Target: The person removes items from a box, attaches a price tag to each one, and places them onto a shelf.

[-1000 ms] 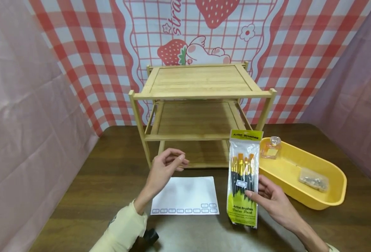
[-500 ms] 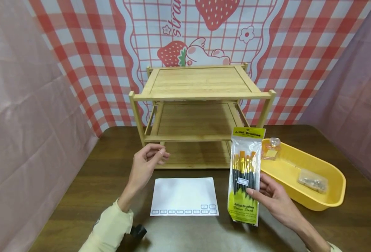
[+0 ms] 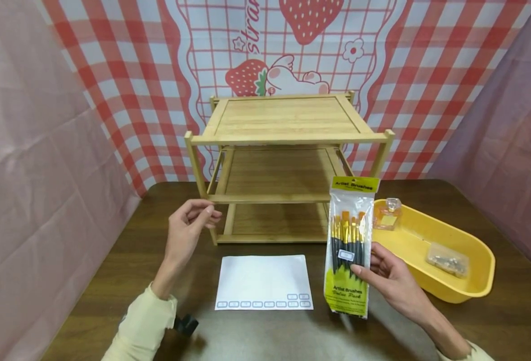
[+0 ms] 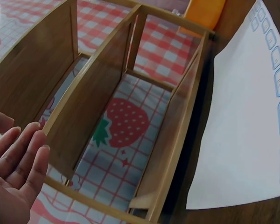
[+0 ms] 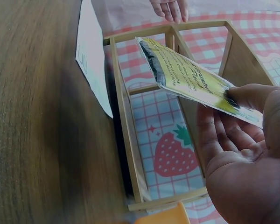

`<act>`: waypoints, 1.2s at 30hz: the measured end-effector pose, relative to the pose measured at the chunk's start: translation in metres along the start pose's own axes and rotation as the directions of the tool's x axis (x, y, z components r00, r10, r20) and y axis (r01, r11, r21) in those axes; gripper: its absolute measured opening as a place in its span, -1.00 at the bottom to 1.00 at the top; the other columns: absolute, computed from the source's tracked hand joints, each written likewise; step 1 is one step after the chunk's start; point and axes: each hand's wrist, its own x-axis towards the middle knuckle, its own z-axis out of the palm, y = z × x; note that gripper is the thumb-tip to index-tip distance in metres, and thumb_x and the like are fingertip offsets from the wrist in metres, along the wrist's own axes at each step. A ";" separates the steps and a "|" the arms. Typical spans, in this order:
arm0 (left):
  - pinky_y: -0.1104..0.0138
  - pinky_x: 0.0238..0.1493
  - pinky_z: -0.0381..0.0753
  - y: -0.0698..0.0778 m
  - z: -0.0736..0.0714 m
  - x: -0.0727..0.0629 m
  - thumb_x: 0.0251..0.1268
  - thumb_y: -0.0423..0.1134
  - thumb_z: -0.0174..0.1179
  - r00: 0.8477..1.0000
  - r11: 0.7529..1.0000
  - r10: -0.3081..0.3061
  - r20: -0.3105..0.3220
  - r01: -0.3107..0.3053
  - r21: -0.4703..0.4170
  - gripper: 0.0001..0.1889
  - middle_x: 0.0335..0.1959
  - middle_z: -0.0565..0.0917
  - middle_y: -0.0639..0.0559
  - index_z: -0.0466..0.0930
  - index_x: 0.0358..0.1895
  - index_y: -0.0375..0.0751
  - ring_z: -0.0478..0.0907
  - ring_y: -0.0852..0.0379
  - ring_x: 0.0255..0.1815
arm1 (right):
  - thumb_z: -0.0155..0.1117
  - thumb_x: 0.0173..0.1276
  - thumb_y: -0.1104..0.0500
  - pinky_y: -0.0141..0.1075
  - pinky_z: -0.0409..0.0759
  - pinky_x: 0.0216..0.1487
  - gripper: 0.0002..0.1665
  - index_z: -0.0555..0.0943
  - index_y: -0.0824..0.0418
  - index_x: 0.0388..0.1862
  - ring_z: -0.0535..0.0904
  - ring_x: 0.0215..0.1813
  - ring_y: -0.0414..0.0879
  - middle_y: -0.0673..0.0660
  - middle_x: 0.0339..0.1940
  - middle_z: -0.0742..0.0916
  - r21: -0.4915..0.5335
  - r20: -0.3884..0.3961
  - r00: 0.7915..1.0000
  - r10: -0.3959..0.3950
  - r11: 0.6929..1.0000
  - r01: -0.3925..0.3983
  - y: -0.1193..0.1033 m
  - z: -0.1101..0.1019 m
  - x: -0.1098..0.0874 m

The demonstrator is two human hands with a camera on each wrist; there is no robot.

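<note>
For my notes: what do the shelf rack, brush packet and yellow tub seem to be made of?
Shelf rack: pale wood or bamboo, smooth, by the streaked grain.
Brush packet: thin, glossy plastic film, since brushes show through and creases catch light.
Yellow tub: probably moulded plastic, smooth, judging by its even colour and rounded rim.

Left hand (image 4: 16,172) near a wooden rack (image 4: 94,95) — white paper (image 4: 242,121) alongside.
</note>
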 end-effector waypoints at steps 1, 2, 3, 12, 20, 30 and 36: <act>0.33 -0.32 0.74 0.000 -0.001 0.001 0.48 -0.52 0.18 1.000 1.000 0.006 -0.011 -0.006 -0.009 -0.89 -0.30 0.76 -0.30 0.59 -0.06 -0.53 0.74 0.09 -0.34 | 0.16 0.49 0.51 -0.25 0.75 -0.07 -0.49 0.35 0.57 0.36 0.75 -0.04 -0.07 0.02 0.04 0.79 0.000 -0.002 1.000 0.000 1.000 0.000 0.000 0.000 0.000; 0.34 -0.33 0.73 -0.001 -0.003 0.002 0.47 -0.52 0.19 1.000 1.000 0.011 -0.024 -0.012 -0.014 -0.89 -0.31 0.76 -0.26 0.59 -0.07 -0.55 0.74 0.07 -0.35 | 0.17 0.49 0.50 -0.25 0.75 -0.07 -0.49 0.35 0.57 0.37 0.75 -0.04 -0.07 0.02 0.04 0.79 0.000 -0.002 1.000 0.002 1.000 -0.002 0.000 0.000 0.000; 0.35 -0.34 0.72 -0.001 -0.005 0.003 0.46 -0.52 0.20 0.999 1.000 0.016 -0.035 -0.017 -0.017 -0.88 -0.32 0.76 -0.23 0.59 -0.07 -0.56 0.74 0.05 -0.36 | 0.17 0.49 0.50 -0.25 0.75 -0.07 -0.49 0.35 0.57 0.37 0.75 -0.04 -0.07 0.02 0.04 0.79 -0.001 -0.003 1.000 0.004 1.000 -0.004 0.000 0.000 0.000; 0.34 -0.32 0.74 -0.002 -0.015 0.013 0.40 -0.56 0.23 0.994 0.998 0.024 -0.106 -0.031 -0.063 -0.86 -0.36 0.77 -0.09 0.58 -0.08 -0.63 0.73 0.01 -0.38 | 0.17 0.49 0.50 -0.25 0.75 -0.08 -0.49 0.34 0.57 0.37 0.75 -0.04 -0.07 0.02 0.04 0.79 -0.003 -0.007 1.000 -0.001 1.000 0.001 -0.001 0.001 -0.001; 0.38 -0.26 0.73 -0.007 -0.019 0.019 0.30 -0.57 0.33 0.990 0.997 0.006 -0.141 -0.016 -0.069 -0.77 -0.29 0.73 -0.10 0.56 -0.06 -0.66 0.67 0.18 -0.36 | 0.18 0.48 0.51 -0.25 0.75 -0.07 -0.45 0.32 0.57 0.40 0.75 -0.02 -0.08 0.04 0.07 0.79 -0.002 -0.006 1.000 -0.008 1.000 0.008 -0.001 0.002 0.000; 0.37 -0.07 0.68 -0.012 -0.021 0.027 0.30 -0.59 0.32 0.991 0.999 0.043 -0.128 -0.046 -0.019 -0.68 -0.19 0.72 0.06 0.57 0.09 -0.58 0.65 0.13 -0.17 | 0.18 0.48 0.50 -0.24 0.75 -0.07 -0.48 0.35 0.57 0.37 0.75 -0.04 -0.07 0.05 0.05 0.79 -0.009 -0.004 1.000 0.002 1.000 -0.002 -0.003 0.001 0.000; 0.37 0.09 0.61 -0.013 -0.019 0.031 0.36 -0.53 0.30 0.993 1.000 0.006 -0.121 -0.006 -0.003 -0.64 -0.06 0.72 0.03 0.55 0.19 -0.51 0.64 0.10 -0.01 | 0.18 0.49 0.49 -0.23 0.75 -0.08 -0.48 0.35 0.56 0.37 0.76 -0.04 -0.06 0.08 0.05 0.79 -0.016 -0.001 1.000 -0.003 1.000 0.003 -0.004 0.002 0.000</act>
